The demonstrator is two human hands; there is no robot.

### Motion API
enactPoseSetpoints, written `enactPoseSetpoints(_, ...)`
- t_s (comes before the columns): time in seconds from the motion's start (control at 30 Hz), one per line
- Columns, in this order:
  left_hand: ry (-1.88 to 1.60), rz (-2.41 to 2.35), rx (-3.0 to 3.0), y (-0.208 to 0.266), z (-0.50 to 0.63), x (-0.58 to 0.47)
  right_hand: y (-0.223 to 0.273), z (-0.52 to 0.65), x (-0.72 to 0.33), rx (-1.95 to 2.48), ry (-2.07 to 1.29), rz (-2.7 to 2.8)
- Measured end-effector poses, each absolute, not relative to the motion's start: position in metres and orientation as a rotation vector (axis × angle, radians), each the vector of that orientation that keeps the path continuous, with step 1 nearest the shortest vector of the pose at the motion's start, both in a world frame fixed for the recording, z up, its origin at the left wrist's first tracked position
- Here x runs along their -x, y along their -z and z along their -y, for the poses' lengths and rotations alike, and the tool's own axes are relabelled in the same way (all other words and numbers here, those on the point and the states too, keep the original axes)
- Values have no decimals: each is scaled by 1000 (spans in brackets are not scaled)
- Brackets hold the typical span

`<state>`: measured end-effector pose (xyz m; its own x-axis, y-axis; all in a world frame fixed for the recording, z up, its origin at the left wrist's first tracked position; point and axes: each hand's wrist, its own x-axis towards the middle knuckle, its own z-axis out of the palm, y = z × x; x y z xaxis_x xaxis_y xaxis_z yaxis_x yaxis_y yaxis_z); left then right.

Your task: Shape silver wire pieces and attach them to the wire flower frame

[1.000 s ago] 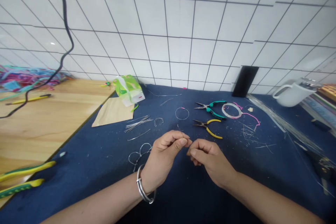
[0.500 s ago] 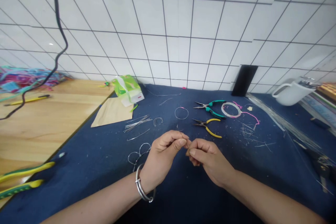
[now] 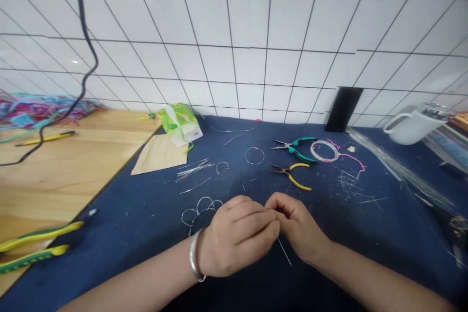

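Note:
My left hand (image 3: 239, 236) is closed, its back turned up, with its fingertips meeting those of my right hand (image 3: 298, 226). A thin straight wire (image 3: 284, 252) sticks out below the joined fingertips; both hands are pinched at its upper end, which is hidden. Just behind my left wrist lies a piece of wire bent into round loops (image 3: 199, 212). Beyond the hands rest yellow-handled pliers (image 3: 292, 175), teal-handled pliers (image 3: 296, 149) and a wire ring (image 3: 255, 155) with a pink spot on it.
A bundle of straight wires (image 3: 193, 170), a brown paper piece (image 3: 159, 155) and a green packet (image 3: 179, 122) lie left. Right are a white ring spool (image 3: 324, 151), wire scraps (image 3: 349, 183), a black block (image 3: 343, 108) and a white mug (image 3: 413, 124). Yellow-green handles (image 3: 40, 243) are at lower left.
My left hand has rolled over so its back faces up, and a wire end now shows below the fingertips. My right hand stays close beside it. The view has shifted slightly.

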<state>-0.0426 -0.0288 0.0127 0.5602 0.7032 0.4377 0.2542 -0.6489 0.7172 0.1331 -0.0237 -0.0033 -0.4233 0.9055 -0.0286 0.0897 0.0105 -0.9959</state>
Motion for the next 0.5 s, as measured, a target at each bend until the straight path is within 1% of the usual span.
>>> enactPoseSetpoints(0.1, -899, -755, -2211, -9, 34, 44, 0, 27, -132, 1100, -1364, 1658)
enactPoseSetpoints(0.27, -981, -759, -2328, -4, 39, 38, -2, 28, -128, 1119, -1194, 1684)
enactPoseSetpoints(0.5, -903, -879, -1890, -7, 37, 37, -3, 28, -127, 1072, -1232, 1600)
